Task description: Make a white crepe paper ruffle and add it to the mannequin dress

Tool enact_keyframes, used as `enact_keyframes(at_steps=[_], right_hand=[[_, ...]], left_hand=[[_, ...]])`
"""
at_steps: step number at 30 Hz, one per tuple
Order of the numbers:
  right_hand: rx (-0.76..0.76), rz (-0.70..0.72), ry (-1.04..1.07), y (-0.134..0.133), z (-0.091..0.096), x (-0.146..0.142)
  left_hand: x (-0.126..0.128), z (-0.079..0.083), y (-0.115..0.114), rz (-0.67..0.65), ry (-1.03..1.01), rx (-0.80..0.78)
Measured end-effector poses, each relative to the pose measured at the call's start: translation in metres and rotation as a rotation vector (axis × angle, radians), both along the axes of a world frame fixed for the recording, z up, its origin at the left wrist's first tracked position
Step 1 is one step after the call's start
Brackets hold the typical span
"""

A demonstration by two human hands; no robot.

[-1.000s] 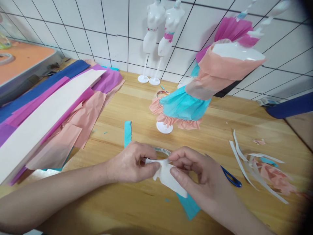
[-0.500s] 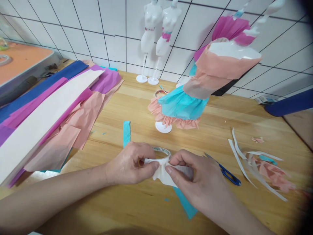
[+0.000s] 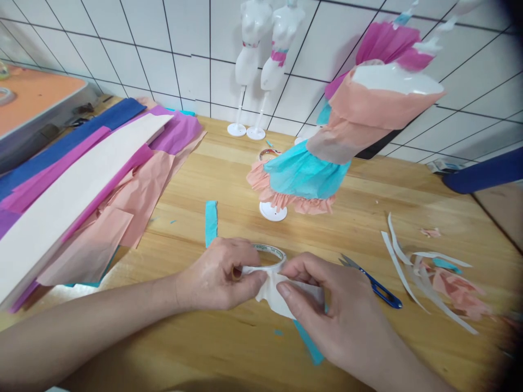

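Observation:
A strip of white paper (image 3: pixel 281 296) with small gathers runs between my two hands, just above the table. My left hand (image 3: pixel 229 275) is closed on its left part, thumb against the fingers. On the right, my right hand (image 3: pixel 327 291) has thumb and forefinger around the strip and covers much of that end. Right behind the strip lies a roll of tape (image 3: pixel 272 250), partly hidden by my left hand. A turquoise paper piece (image 3: pixel 308 343) shows below my right hand, and a short turquoise strip (image 3: pixel 211 223) lies beyond my left hand.
Blue-handled snips (image 3: pixel 379 291) and paper scraps (image 3: pixel 457 288) lie at right. A small mannequin in a peach and turquoise paper dress (image 3: pixel 312 169) stands ahead, with two bare white mannequins (image 3: pixel 249 65) by the tiled wall. Layered coloured paper sheets (image 3: pixel 151 185) cover the left.
My right thumb and forefinger have parted slightly and shifted a little along the white paper. My left hand stays nearly in place.

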State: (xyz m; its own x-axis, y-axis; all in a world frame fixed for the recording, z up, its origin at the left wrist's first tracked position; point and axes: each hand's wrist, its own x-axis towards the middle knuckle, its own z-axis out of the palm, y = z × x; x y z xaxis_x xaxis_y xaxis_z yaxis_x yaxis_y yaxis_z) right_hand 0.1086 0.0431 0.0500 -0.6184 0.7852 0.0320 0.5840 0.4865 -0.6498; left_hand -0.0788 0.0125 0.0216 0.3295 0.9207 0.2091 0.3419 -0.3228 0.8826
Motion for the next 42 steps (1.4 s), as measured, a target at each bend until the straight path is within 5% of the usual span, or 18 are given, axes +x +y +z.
enact_keyframes(at_steps=[13,42], right_hand=[[0.235,0.139,0.023,-0.004,0.0,-0.003],[0.071,-0.086,-0.02,0.0,-0.009,-0.003]], left_hand=[[0.002,0.001,0.0,-0.016,0.02,-0.009],[0.003,-0.005,-0.002,-0.016,-0.041,0.1]])
